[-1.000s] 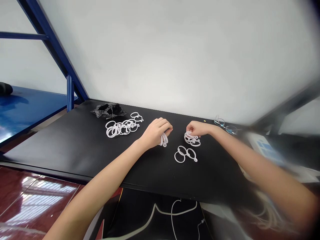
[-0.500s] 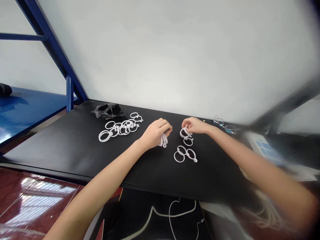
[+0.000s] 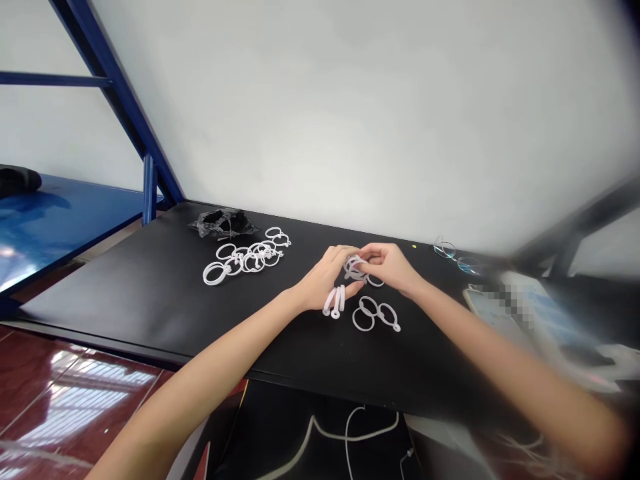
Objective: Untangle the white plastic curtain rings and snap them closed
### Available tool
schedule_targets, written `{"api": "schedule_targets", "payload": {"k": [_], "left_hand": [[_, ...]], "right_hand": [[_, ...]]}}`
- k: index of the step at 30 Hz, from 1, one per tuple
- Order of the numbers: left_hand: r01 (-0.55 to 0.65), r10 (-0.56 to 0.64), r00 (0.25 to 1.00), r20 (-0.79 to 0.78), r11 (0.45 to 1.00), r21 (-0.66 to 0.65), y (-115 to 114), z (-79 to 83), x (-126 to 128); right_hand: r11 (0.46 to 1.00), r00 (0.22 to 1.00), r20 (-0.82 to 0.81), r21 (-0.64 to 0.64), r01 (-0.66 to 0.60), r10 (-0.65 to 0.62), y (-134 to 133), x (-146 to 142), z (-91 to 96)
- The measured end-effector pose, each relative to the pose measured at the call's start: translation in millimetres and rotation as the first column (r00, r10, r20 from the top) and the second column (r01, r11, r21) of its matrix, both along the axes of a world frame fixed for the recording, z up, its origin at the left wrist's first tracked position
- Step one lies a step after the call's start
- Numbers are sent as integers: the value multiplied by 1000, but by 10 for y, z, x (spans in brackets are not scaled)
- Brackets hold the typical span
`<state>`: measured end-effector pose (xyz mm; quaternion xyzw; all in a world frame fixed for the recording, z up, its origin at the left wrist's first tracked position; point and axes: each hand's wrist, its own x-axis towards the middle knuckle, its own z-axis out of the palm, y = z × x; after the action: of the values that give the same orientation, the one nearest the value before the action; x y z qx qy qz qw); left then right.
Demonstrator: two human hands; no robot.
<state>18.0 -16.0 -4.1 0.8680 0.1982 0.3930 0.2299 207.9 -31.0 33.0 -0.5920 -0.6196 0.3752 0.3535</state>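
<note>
Both hands meet over the middle of a black table. My left hand is closed on a small bunch of white plastic rings that hang below its fingers. My right hand pinches another white ring and holds it against the left hand's fingertips. Just in front of the hands a few linked white rings lie flat on the table. A larger heap of white rings lies to the left.
A crumpled black plastic bag lies behind the heap, near the wall. A pair of glasses and a flat device are at the right. Blue metal framing stands at the left. White cables hang below the table's front edge.
My right hand lifted a ring from the table and carried it left to meet the left hand, which rose slightly. The view shifted a little.
</note>
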Motion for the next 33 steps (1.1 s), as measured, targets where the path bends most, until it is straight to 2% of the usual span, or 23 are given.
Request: {"api": "schedule_targets", "payload": {"k": [6,9,13,19,22,25,29,33], "left_hand": [[-94,93,995,-21,994,-48,60,-33,9],[-131,129,991,-33,988,-78,86,-53,1],[-157,156,988,-20,987,-47,106,-81,-17],[-55,54,998,34,998,15,115,-44,-57],[55,-51,993,110,998,-35,126,-17,-60],[157,-146,981,128,984,-81,127,-7,-51],[186,-184,982,41,981,-54,85,22,-66],[176,-173,978,-117,984,18,64,55,-102]], "right_hand": [[998,998,-40,-44,-54,53,-141,-133,41],[992,988,-118,-64,-110,102,-166,-122,50],[985,956,-262,-80,-154,128,-188,-92,-30],[987,878,-465,-54,-153,110,-217,-77,-207],[993,853,-513,-11,-116,94,-265,-79,-253],[989,853,-503,35,-141,139,-337,-90,-269],[985,876,-450,96,-143,171,-417,-120,-252],[982,879,-440,46,-185,186,-427,-114,-233]]}}
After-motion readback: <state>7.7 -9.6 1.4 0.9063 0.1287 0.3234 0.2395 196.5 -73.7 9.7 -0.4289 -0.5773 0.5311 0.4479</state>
